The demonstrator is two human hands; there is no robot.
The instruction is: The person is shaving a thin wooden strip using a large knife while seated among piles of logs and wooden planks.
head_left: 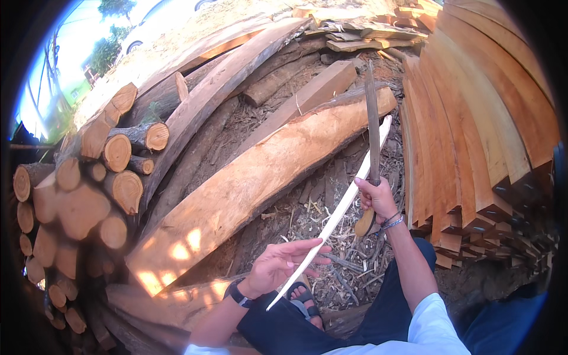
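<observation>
My right hand (pixel 378 198) is closed round the handle of a machete (pixel 373 124), its long dark blade pointing up and away. The rounded, light brown butt of the handle shows below my fist. A long, thin, pale peeled stick (pixel 331 223) slants from near my knees to the far end of a big sawn slab. My left hand (pixel 287 260) loosely holds the stick lower down, with the fingers stretched out around it. The stick's upper half runs close beside the blade and my right thumb; whether the thumb touches it I cannot tell.
The broad sawn slab (pixel 254 171) lies diagonally ahead. Cut logs (pixel 118 151) are piled at left, and long sawn beams (pixel 467 118) are stacked at right. Wood shavings (pixel 325 266) cover the ground by my sandalled foot (pixel 307 305).
</observation>
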